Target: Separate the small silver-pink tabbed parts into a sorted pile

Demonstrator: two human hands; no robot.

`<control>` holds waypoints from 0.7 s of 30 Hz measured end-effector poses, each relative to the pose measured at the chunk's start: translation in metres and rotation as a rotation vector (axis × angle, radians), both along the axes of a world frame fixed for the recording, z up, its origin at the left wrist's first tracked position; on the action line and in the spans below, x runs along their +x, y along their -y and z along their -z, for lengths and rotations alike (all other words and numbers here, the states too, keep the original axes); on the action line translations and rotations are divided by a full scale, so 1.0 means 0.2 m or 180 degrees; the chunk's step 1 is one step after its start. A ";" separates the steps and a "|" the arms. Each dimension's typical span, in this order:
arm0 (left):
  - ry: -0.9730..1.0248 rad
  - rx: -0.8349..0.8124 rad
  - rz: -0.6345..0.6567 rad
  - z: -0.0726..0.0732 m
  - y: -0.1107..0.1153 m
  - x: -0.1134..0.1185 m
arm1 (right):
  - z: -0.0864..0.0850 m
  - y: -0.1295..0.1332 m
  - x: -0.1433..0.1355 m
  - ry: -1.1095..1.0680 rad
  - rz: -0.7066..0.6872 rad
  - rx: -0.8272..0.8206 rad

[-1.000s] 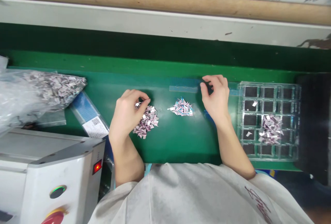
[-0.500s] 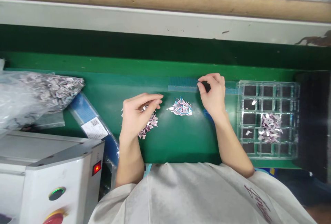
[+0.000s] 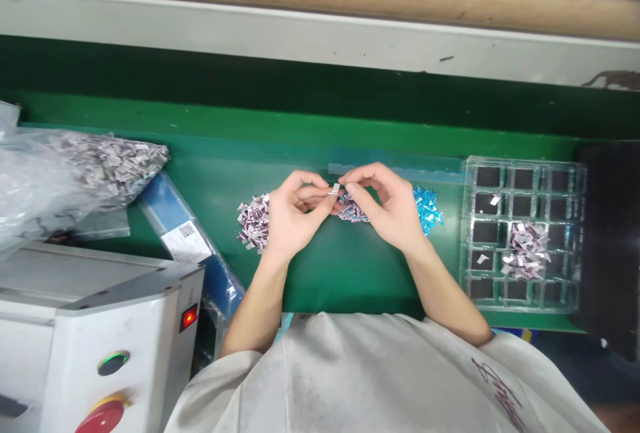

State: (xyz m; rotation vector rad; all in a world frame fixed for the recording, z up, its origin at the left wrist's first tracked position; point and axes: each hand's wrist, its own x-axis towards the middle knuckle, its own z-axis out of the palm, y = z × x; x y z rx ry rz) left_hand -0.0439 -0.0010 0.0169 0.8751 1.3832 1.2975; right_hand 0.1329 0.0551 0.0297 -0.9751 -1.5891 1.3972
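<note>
My left hand (image 3: pixel 303 210) is closed, with a small silvery-white piece (image 3: pixel 335 188) pinched at its fingertips. My right hand (image 3: pixel 384 203) has its thumb and index finger brought together just right of that piece; anything between them is too small to make out. Under the right fingers, partly covered, lies a small pile of white pieces with blue and purple edges (image 3: pixel 353 212). A larger pile of similar small pieces (image 3: pixel 254 221) sits to the left, partly behind my left hand. Bright blue scraps (image 3: pixel 427 210) are heaped beside my right hand.
A clear compartment tray (image 3: pixel 465 233) holding more small pieces stands on the right. Behind my hands lies a blue translucent strip (image 3: pixel 425 171). On the left are a plastic bag of pieces (image 3: pixel 120 163), a labelled blue packet (image 3: pixel 186 243) and a grey machine (image 3: pixel 125 313) with buttons.
My right hand has come left from the blue strip to meet my left hand, which has moved right. The small silvery piece now shows at the left fingertips, and the blue scraps are uncovered.
</note>
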 end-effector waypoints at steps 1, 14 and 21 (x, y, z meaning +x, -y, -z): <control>-0.0007 -0.0023 -0.0002 0.00 0.00 0.00 | 0.00 0.00 0.00 0.0037 0.0012 -0.0012; -0.0025 -0.0083 0.0065 0.03 0.01 0.02 | 0.05 0.00 -0.02 0.0132 -0.0018 0.0247; 0.0029 -0.0067 0.0176 0.03 0.01 0.04 | 0.08 -0.01 -0.02 0.0223 -0.0072 0.0091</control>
